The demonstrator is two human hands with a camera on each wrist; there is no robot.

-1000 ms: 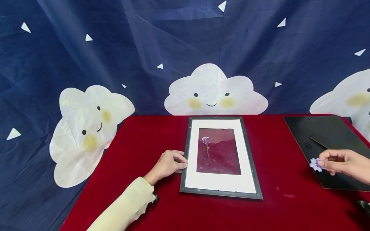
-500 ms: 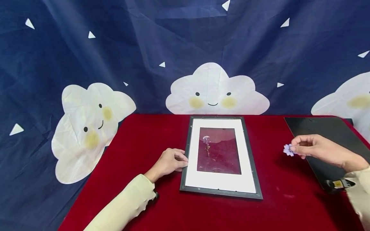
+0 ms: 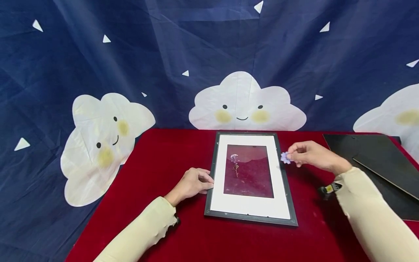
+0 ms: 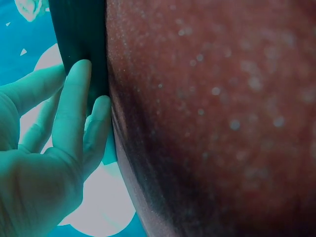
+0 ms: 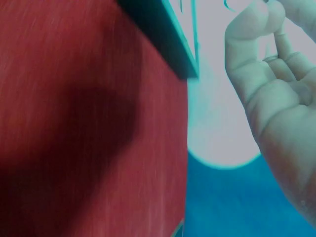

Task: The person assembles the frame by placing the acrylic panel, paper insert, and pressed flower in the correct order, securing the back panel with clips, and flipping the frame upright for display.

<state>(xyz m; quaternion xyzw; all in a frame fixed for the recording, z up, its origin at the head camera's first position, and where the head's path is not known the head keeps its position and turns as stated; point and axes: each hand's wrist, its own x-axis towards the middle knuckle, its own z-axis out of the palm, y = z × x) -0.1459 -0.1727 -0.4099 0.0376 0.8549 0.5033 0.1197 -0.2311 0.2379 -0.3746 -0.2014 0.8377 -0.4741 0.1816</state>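
Note:
A dark picture frame (image 3: 290,203) lies on the red cloth, with a white mat (image 3: 248,207) around a see-through window. A small pale-purple sprig of flowers (image 3: 235,163) on a thin stem lies in the window's left part. My left hand (image 3: 192,185) rests its fingertips against the frame's left side; in the left wrist view the extended fingers (image 4: 74,108) touch the dark edge. My right hand (image 3: 309,155) pinches a pale-purple flower (image 3: 285,157) between thumb and fingertips, right at the frame's right edge in the head view. The right wrist view leaves the flower out of sight.
A black backing board (image 3: 376,145) with a hinged-looking strut (image 3: 386,175) lies at the table's right, partly behind the right sleeve (image 3: 366,203). A blue curtain (image 3: 163,43) with white clouds hangs behind the red-covered table (image 3: 176,145).
My right hand has carried the flower leftward from over the black board to the frame's right edge. My left hand stays at the frame's left side.

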